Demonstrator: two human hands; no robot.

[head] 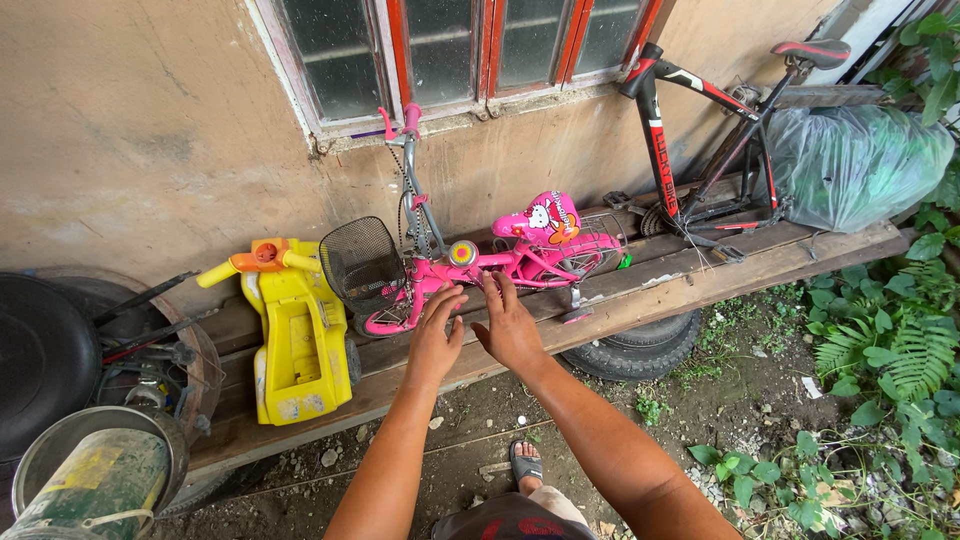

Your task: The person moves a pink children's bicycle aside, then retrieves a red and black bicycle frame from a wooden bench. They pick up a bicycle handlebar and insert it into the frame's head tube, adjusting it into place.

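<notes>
While both hands reach forward at frame centre, neither has a grip on anything yet. Left hand (436, 335) is fingers-spread, palm down, fingertips at or just short of the pink frame tube of the small pink bicycle (470, 255); can't tell if there's contact. Right hand (508, 325) is likewise spread apart, fingers pointing up toward the same tube just below the pink saddle (540, 218). Nothing clamped in either one.

Judgement: this is the approach step, hands closing in on the bike frame before a hold. Next move would call for both hands to wrap the main tube, one near the round yellow-and-pink bell or cap (462, 252), one nearer the saddle, and to keep fingers off the chain side and clear of the wire basket (362, 262).

Bike position: centre of frame, lying tilted against the wall (150, 130) on a long plank bench (640, 290), handlebar (400, 118) up by the window (440, 50), basket to the left. Just above and ahead of both hands.

Around it:
- yellow toy ride-on car (295, 340), left of the basket, on the same bench
- black-and-red bicycle (700, 140), upper right, leaning on the wall
- green plastic bag (860, 160), far right
- old tyre (630, 350) under the bench, lower centre-right
- metal drum (95, 470), lower left corner
- ferns (890, 340), right edge

A sandalled foot (525, 465) shows at bottom centre on the dirt.
</notes>
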